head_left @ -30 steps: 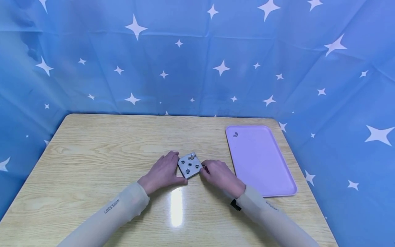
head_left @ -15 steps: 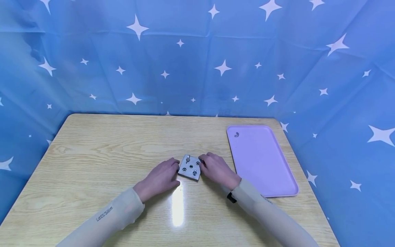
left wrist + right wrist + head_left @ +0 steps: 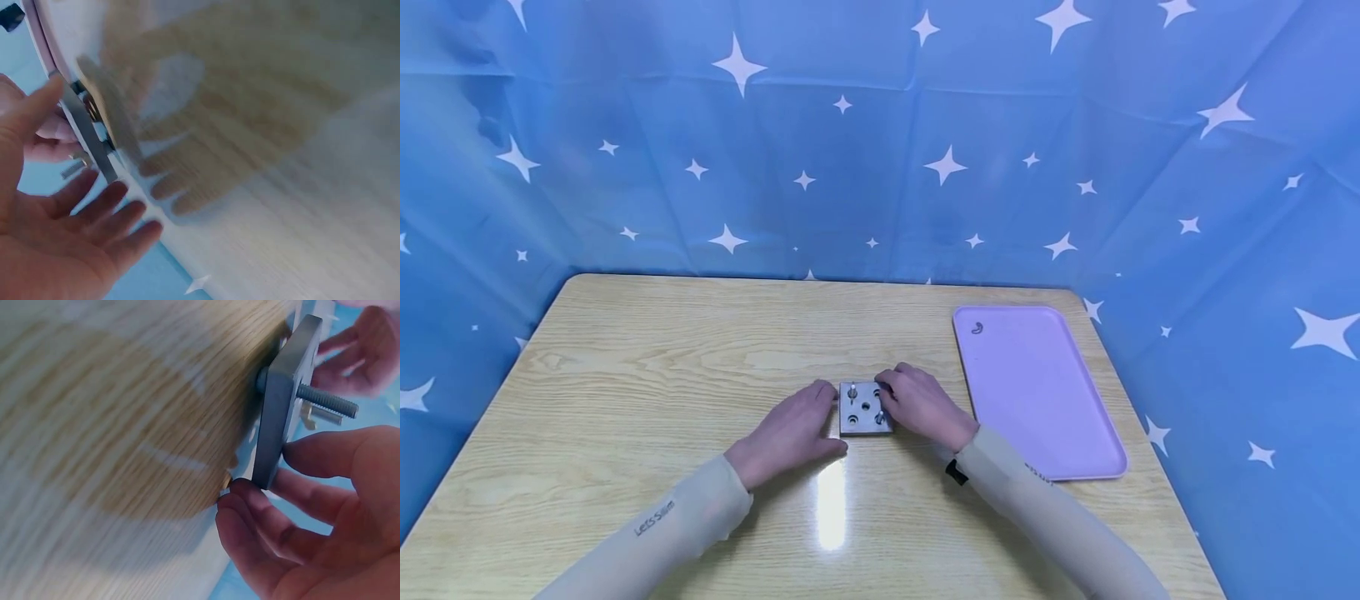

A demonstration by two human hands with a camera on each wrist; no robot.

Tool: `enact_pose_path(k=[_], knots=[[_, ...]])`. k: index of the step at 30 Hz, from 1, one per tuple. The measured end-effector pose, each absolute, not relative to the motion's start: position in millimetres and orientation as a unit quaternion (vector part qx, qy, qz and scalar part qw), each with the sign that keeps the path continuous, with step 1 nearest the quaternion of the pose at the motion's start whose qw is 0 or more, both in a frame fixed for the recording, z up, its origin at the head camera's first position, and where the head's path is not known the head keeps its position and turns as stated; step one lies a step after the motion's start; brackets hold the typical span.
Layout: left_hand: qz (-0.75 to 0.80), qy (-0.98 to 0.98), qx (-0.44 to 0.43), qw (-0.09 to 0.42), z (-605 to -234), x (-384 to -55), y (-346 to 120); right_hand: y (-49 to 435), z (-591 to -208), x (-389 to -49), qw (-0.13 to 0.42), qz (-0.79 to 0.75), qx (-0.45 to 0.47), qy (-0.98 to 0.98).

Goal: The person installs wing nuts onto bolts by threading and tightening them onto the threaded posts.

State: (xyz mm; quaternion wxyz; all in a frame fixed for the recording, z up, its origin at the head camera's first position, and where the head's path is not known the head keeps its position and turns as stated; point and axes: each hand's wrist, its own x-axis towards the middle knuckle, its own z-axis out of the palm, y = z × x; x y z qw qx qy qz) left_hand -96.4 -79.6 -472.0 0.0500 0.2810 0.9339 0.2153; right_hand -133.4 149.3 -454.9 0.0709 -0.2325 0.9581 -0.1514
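Note:
A square grey metal plate [image 3: 860, 423] with several holes lies in front of me between both hands. Two bolts pass through it, one threaded shank [image 3: 328, 400] pointing up with its head under the plate. A small brass-coloured piece [image 3: 307, 417] sits by the other bolt; its shape is unclear. My right hand [image 3: 922, 405] pinches the plate's right side, thumb on top and fingers along the edge and beneath. My left hand [image 3: 788, 433] is at the left side, thumb and fingers spread loosely about the edge. In the left wrist view its fingers [image 3: 119, 215] hold nothing; contact is unclear.
A shallow purple tray [image 3: 1037, 392] lies to the right on the wooden table [image 3: 662, 358]. Near its far left corner is a small dark curved item [image 3: 977, 328]. A blue star-patterned curtain [image 3: 850, 167] hangs behind the table.
The plate has turned counter-clockwise, so its front edge now faces me squarely. My right hand has moved slightly back along its right side; my left fingers stand a little off its left edge.

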Motion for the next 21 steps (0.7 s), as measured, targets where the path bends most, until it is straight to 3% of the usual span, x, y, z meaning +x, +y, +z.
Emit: enact_pose_path(k=[10,21], knots=[[0.211,0.938,0.252,0.111,-475.8,-121.1,-71.7,158.8,-451.7,-133.8,0.109,-0.157,-0.205,0.960],[0.214,0.934,0.252,0.132,-472.2,-123.9,-67.0,206.7,-420.5,-137.0,0.108,-0.155,-0.178,0.966]])
